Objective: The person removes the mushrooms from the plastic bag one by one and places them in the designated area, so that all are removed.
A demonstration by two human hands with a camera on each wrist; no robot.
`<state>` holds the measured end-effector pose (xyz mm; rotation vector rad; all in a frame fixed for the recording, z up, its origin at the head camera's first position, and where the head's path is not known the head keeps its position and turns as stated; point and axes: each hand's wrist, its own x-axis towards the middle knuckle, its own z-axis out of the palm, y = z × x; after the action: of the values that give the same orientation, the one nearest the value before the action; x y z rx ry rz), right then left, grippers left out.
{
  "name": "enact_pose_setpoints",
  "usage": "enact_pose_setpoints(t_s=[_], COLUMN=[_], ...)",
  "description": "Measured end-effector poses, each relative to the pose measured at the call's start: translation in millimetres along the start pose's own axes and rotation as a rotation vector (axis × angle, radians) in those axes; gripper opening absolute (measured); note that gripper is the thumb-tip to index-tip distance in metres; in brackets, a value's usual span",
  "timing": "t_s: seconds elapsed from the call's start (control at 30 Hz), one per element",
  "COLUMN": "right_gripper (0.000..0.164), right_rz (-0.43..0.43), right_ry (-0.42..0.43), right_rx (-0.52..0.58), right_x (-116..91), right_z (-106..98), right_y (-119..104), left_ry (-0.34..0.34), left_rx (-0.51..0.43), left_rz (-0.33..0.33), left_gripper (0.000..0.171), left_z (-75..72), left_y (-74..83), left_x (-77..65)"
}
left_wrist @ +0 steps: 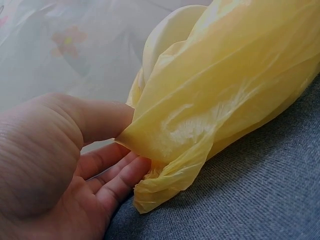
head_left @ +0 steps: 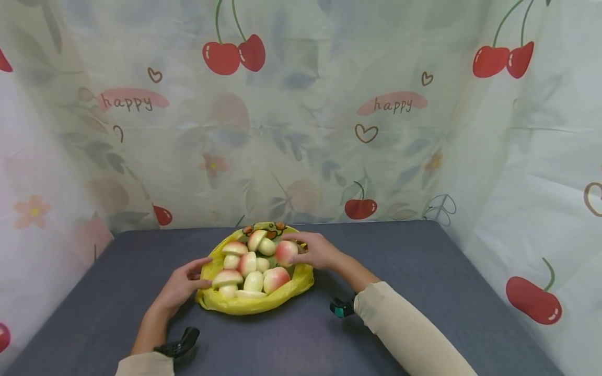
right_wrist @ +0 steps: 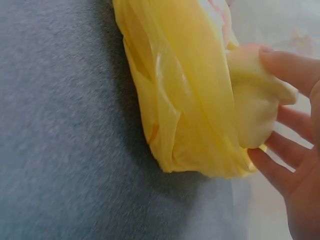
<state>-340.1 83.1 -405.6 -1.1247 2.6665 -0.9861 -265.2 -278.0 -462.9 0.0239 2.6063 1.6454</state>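
A yellow plastic bag [head_left: 256, 307] lies spread wide on the table, filled with several mushroom-shaped pieces [head_left: 254, 281] that have cream stems and pink-red caps. At the bag's left side, my left hand [head_left: 177, 287] pinches its edge; in the left wrist view the thumb is on the yellow film [left_wrist: 190, 115] with fingers behind it. My right hand [head_left: 320, 251] reaches over the bag's right rim and grips one mushroom [head_left: 286, 253] by its cap. The right wrist view shows thumb and fingers around that mushroom [right_wrist: 252, 110], its lower part partly behind the bag's wall.
Under the bag is a dark grey-blue table [head_left: 376, 324]. Behind and at both sides hang pale curtains [head_left: 301, 130] printed with cherries and leaves. A cartoon face [head_left: 271, 230] shows at the bag's far edge. Dark bands [head_left: 181, 343] sit on both wrists.
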Motion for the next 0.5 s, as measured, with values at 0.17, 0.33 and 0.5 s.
enact_pose_setpoints(t_s=[0.17,0.33,0.5], right_gripper=[0.057,0.056,0.057], right_rz=[-0.017,-0.025,-0.044], right_ry=[0.086,0.182,0.298], right_rx=[0.014,0.056,0.076], right_x=[-12.2,-23.5,-33.9], right_z=[-2.2,-3.1,-5.1], right_y=[4.4,14.1,26.2], left_ry=[-0.002,-0.005,-0.001], left_rx=[-0.010,-0.013,-0.013], left_rz=[-0.006,-0.009,-0.005], left_gripper=[0.067,0.067,0.067], left_z=[0.3,0.6,0.8], left_y=[0.3,-0.6,0.4], left_x=[-0.5,-0.5,-0.7])
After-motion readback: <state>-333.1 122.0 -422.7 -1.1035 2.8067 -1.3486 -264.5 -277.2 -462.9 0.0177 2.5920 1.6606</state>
